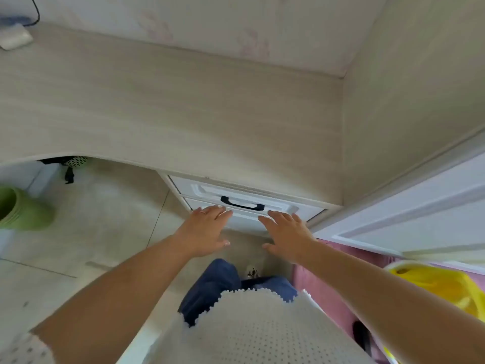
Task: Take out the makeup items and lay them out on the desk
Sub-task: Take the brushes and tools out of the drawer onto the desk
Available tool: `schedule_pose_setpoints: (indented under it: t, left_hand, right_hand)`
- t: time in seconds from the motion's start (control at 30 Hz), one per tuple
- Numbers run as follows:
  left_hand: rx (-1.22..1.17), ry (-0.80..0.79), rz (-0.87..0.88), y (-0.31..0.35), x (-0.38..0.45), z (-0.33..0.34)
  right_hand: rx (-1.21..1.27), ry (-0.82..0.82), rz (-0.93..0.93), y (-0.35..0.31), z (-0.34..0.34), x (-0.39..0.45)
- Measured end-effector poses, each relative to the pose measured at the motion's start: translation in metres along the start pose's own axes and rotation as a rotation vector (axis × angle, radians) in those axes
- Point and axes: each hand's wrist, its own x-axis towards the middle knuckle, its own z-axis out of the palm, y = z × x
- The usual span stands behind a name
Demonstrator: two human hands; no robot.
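Observation:
A pale wood-grain desk [170, 109] fills the upper half of the view. Under its front right edge is a white drawer [278, 203], closed, with a black handle [242, 203]. My left hand [204, 232] and my right hand [286, 235] reach forward, palms down and fingers spread, just below the drawer front on either side of the handle. Neither hand holds anything or touches the handle. No makeup items are visible.
A small white object [14, 38] with a black cable lies at the desk's far left corner. A green bin [22, 210] stands on the tiled floor to the left. A white panelled door [420, 214] and a yellow bag [446, 290] are close on the right.

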Motion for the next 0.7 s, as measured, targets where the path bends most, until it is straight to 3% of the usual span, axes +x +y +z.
schedule_pose_setpoints:
  t: [0.2,0.43,0.6,0.7]
  left_hand:
    - [0.000,-0.073,0.039,-0.024,0.039,-0.001]
    - [0.068,-0.245,0.281,-0.054,0.086,-0.012]
    - [0.128,-0.320,0.459,-0.072,0.113,-0.010]
    - [0.154,-0.225,0.513,-0.074,0.114,0.002]
  right_hand:
    - [0.128,-0.066,0.029,0.004,-0.005,0.039]
    - [0.346,-0.097,0.238,-0.014,0.010,0.081]
    - [0.477,0.011,0.474,-0.038,0.015,0.110]
    - [0.533,0.108,0.585,-0.051,0.022,0.123]
